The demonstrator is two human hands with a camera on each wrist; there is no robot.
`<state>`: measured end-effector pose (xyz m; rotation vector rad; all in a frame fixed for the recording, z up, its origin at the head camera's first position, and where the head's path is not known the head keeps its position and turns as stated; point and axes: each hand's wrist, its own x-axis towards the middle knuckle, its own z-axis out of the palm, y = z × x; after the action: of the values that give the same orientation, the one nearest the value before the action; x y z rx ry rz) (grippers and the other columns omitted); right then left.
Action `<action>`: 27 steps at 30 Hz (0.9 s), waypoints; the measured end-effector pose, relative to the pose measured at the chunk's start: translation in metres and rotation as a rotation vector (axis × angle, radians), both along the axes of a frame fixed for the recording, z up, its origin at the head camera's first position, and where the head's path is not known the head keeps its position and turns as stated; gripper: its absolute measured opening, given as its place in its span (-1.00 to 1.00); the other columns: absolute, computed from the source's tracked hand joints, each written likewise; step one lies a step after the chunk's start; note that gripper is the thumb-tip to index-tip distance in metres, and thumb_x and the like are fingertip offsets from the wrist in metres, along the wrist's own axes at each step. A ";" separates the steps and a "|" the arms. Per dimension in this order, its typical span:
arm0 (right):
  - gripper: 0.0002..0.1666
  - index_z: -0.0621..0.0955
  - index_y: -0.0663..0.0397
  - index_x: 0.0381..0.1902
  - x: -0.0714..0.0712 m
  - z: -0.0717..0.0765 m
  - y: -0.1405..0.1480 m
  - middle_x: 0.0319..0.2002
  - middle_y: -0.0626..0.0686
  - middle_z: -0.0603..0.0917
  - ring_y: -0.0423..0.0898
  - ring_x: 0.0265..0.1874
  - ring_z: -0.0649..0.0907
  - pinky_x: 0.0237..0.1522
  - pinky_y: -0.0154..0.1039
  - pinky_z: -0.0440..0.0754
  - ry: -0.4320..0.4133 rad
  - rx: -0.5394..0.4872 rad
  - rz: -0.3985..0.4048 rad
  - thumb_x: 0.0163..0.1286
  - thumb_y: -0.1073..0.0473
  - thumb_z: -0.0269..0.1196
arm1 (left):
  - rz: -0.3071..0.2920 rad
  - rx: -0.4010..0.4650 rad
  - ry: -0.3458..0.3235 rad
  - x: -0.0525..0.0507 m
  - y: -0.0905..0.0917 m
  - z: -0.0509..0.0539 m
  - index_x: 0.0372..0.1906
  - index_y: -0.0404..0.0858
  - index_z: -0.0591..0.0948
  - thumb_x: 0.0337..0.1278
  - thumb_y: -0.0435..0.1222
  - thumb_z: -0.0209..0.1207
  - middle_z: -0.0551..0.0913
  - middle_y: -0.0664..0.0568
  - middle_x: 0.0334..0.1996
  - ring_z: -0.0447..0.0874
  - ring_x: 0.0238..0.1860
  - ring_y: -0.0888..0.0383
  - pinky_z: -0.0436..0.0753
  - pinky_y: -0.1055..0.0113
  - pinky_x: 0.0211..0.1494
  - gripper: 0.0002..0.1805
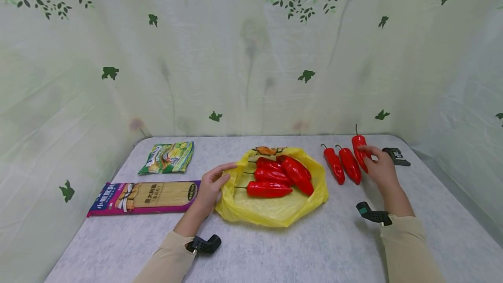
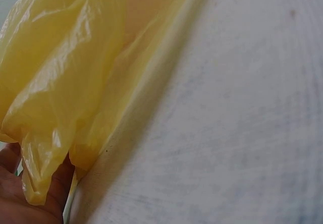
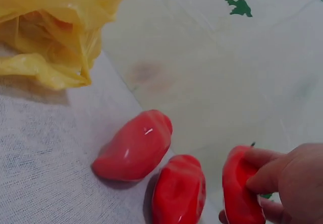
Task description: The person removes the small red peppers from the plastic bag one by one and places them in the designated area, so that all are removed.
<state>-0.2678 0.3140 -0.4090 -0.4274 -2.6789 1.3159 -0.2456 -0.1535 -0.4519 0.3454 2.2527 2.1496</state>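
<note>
A yellow plastic bag (image 1: 257, 218) lies spread open mid-table, with several red peppers (image 1: 269, 189) inside. At its left rim my left hand (image 1: 207, 193) holds the edge between thumb and fingers; the left wrist view has a fold of the bag (image 2: 38, 178) hanging over that hand (image 2: 30, 204). Over on the right, my right hand (image 1: 379, 167) pinches a red pepper (image 1: 358, 143) by its side, its stem pointing away. The right wrist view also has the fingers on this pepper (image 3: 237, 188). Two more peppers lie just left of it, one (image 1: 349, 165) beside the other (image 1: 334, 165).
Left of the bag lies a long purple noodle packet (image 1: 153, 196), partly behind the left hand. Behind it is a green and yellow snack packet (image 1: 168, 157). A small black packet (image 1: 397, 156) sits beside the right hand. Leaf-printed curtain (image 1: 251, 56) surrounds the table's back and sides.
</note>
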 end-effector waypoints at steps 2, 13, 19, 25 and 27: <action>-0.42 0.32 0.02 0.49 -0.001 -0.003 0.002 0.51 0.36 0.19 0.35 0.38 0.25 0.18 0.16 0.61 -0.018 0.015 -0.017 0.54 0.23 -0.10 | -0.001 0.000 0.003 0.000 0.000 0.000 0.25 -0.30 0.57 0.43 -0.32 0.05 0.55 -0.07 0.33 0.38 0.41 0.17 0.36 0.51 0.36 -0.62; -0.40 0.36 0.07 0.46 -0.004 -0.015 0.008 0.47 0.41 0.23 0.37 0.36 0.26 0.21 0.18 0.58 -0.105 0.088 -0.068 0.48 0.30 -0.12 | -0.002 -0.005 0.001 0.000 0.000 0.000 0.25 -0.30 0.57 0.43 -0.32 0.04 0.55 -0.07 0.34 0.36 0.42 0.14 0.36 0.50 0.37 -0.62; -0.39 0.36 0.06 0.46 -0.004 -0.019 0.011 0.44 0.40 0.27 0.34 0.29 0.32 0.13 0.08 0.60 -0.140 0.082 -0.075 0.48 0.29 -0.13 | -0.002 -0.004 -0.001 0.000 0.000 0.000 0.25 -0.30 0.57 0.43 -0.31 0.04 0.55 -0.07 0.34 0.37 0.41 0.17 0.35 0.46 0.39 -0.62; -0.37 0.31 0.09 0.49 -0.006 -0.022 0.013 0.45 0.42 0.25 0.33 0.25 0.35 0.07 0.00 0.62 -0.146 0.081 -0.056 0.48 0.29 -0.12 | 0.001 0.001 0.004 -0.001 0.000 -0.001 0.24 -0.31 0.58 0.43 -0.33 0.04 0.55 -0.08 0.33 0.36 0.42 0.14 0.24 0.16 0.52 -0.63; -0.37 0.30 0.09 0.50 -0.006 -0.023 0.013 0.45 0.42 0.25 0.33 0.26 0.36 0.05 -0.02 0.63 -0.145 0.068 -0.056 0.48 0.28 -0.11 | 0.001 0.002 0.007 -0.001 0.000 -0.001 0.24 -0.31 0.58 0.43 -0.33 0.04 0.55 -0.09 0.33 0.35 0.43 0.13 0.22 0.10 0.54 -0.63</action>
<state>-0.2738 0.3275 -0.4317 -0.6073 -2.7965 1.2184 -0.2466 -0.1531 -0.4531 0.3519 2.2546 2.1551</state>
